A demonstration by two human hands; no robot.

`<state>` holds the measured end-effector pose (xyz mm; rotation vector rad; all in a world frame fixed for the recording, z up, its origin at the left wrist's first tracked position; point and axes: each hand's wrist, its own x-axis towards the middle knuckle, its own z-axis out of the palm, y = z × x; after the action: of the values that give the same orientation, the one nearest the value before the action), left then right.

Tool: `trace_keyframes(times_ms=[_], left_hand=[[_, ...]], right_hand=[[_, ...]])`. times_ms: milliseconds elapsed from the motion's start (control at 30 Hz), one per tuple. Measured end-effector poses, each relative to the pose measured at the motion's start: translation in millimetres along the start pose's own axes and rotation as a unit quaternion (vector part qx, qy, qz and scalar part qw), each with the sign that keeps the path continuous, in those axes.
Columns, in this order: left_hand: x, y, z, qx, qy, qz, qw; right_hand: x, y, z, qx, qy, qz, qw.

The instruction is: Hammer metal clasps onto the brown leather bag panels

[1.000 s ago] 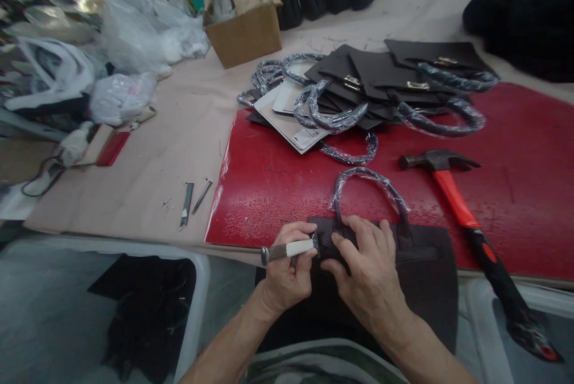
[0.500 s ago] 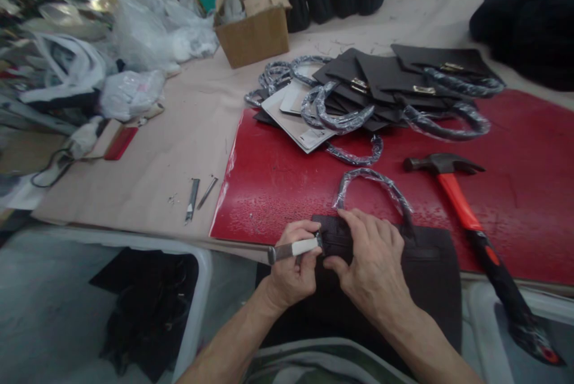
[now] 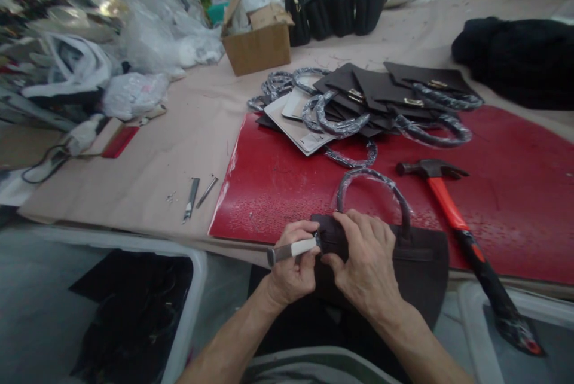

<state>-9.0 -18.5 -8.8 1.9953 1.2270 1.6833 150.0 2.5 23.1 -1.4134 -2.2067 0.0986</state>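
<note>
A dark brown bag panel (image 3: 421,264) with a plastic-wrapped handle (image 3: 375,183) lies over the near edge of the red mat (image 3: 278,186). My left hand (image 3: 291,267) is closed round a small metal tool with a white grip (image 3: 291,249), its tip against the panel's left top corner. My right hand (image 3: 365,264) presses on the panel's top edge, fingers curled over it beside the tool's tip.
A hammer with an orange and black handle (image 3: 452,216) lies on the mat to the right. Stacked bag panels and wrapped handles (image 3: 372,100) sit at the mat's far side. Two small metal tools (image 3: 195,195) lie left of the mat. A cardboard box (image 3: 258,43) stands behind.
The view has shifted slightly upward. Both hands stay at the panel's corner, with only small finger movement on its top edge.
</note>
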Motion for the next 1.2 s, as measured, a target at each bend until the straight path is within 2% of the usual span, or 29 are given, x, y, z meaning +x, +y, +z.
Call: trace_keyframes(times_ms=[167,333,567,933,1200], left_hand=[[-4,-4,0.9,-0.013,0.002,0.001,1.0],[-9,-8,1.3,-0.046,0.003,-0.001,0.999],[-8,-6,1.4,-0.053,0.005,-0.003,0.999],[-3,-7,-0.6,-0.031,-0.01,-0.003,0.999],[3,-3,0.3,-0.006,-0.01,-0.015,1.0]], right_hand=[[1,5,2,0.024,-0.001,-0.007,1.0],[1,6,3,0.021,0.035,-0.048,0.998],[-1,11,7,0.046,0.051,-0.066,0.995],[-1,13,6,0.04,0.031,-0.08,0.995],[-18,-13,-2,-0.071,0.036,-0.013,0.997]])
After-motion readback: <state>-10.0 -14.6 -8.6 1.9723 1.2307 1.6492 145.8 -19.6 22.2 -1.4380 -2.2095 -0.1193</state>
